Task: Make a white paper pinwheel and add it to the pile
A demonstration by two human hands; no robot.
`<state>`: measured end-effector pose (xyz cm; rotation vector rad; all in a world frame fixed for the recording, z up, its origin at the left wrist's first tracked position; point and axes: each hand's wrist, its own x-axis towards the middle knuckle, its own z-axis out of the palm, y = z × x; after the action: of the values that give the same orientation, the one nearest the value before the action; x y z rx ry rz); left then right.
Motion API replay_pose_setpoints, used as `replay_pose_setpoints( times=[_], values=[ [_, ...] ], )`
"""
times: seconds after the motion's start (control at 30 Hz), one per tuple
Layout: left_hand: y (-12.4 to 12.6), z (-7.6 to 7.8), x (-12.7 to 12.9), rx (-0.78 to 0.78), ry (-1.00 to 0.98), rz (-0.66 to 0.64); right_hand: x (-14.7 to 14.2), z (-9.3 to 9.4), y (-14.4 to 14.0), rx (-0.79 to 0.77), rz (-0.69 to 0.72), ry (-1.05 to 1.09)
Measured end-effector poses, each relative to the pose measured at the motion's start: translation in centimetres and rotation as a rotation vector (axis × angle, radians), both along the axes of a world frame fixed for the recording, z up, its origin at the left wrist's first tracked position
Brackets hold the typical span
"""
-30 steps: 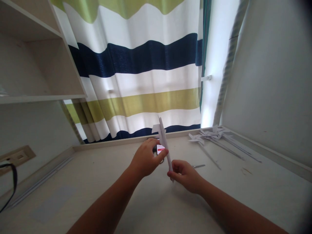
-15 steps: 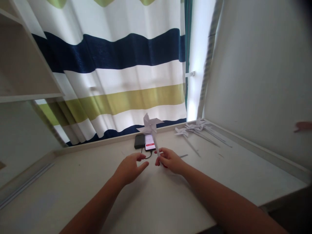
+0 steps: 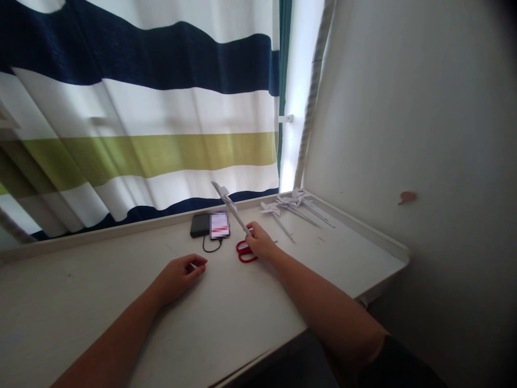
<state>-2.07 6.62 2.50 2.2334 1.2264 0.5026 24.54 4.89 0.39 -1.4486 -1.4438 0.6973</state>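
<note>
My right hand [image 3: 260,241] grips the stick of a white paper pinwheel [image 3: 231,203], which leans up and to the left, its head seen nearly edge-on. Under that hand lies a pair of scissors with red handles [image 3: 247,258], partly hidden by the fingers. My left hand [image 3: 181,276] rests low over the desk with nothing in it, fingers loosely curled and a small gap at the thumb. Several more white paper pinwheels [image 3: 278,207] lie together by the back right corner, their sticks pointing toward me and to the right.
A phone [image 3: 219,225] with a lit screen lies beside a dark box-shaped device [image 3: 199,225], a black cable [image 3: 210,251] running below them. The white desk [image 3: 194,345] has a raised rim at the back and right. Behind hangs a striped curtain [image 3: 173,153]; a wall stands at right.
The view has turned to the right. The held pinwheel has tipped to the left, its face turning edge-on. My left hand has drawn away from it, and the red scissor handles have come into clearer sight.
</note>
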Motion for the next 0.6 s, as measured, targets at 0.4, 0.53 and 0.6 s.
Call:
replay_pose_setpoints(
  times=[0.4, 0.53, 0.6],
  values=[
    [0.2, -0.1, 0.1, 0.003, 0.07, -0.042, 3.7, 0.3, 0.8, 0.039, -0.251, -0.286],
    [0.1, -0.6, 0.2, 0.022, -0.063, 0.005, 1.1, 0.4, -0.6, 0.02, -0.05, -0.318],
    [0.2, -0.8, 0.1, 0.038, -0.213, 0.061, -0.2, 0.7, -1.5, 0.01, 0.1, -0.328]
  ],
)
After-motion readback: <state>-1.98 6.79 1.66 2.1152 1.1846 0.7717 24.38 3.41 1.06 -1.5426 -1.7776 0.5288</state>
